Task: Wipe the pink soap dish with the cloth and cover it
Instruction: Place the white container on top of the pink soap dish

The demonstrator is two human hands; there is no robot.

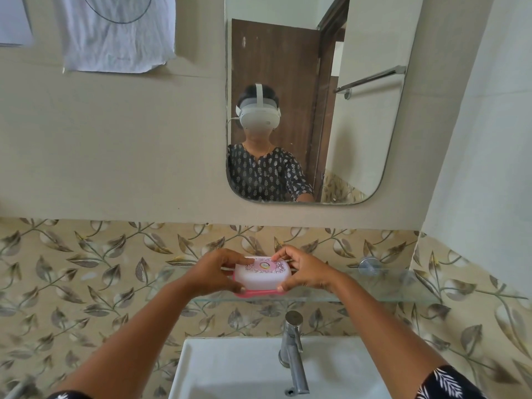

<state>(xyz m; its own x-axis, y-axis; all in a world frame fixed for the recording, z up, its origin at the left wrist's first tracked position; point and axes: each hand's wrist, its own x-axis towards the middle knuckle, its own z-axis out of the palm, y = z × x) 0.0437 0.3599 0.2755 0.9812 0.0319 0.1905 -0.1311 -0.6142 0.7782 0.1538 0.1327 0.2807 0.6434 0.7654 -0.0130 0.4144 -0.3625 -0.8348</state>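
The pink soap dish (259, 294) rests on the glass shelf (383, 295) above the sink, with its whitish patterned lid (260, 276) sitting on top. My left hand (214, 273) grips the left end of the lid and dish, thumb at the pink base. My right hand (305, 270) grips the right end, fingertips on the lid top. A white cloth (119, 36) hangs on the wall at the upper left, away from both hands.
A chrome tap (292, 349) stands over the white sink (230, 370) directly below the shelf. A mirror (313, 99) hangs above, reflecting a person with a headset, a door and a towel rail. A leaf-patterned tile wall runs behind the shelf.
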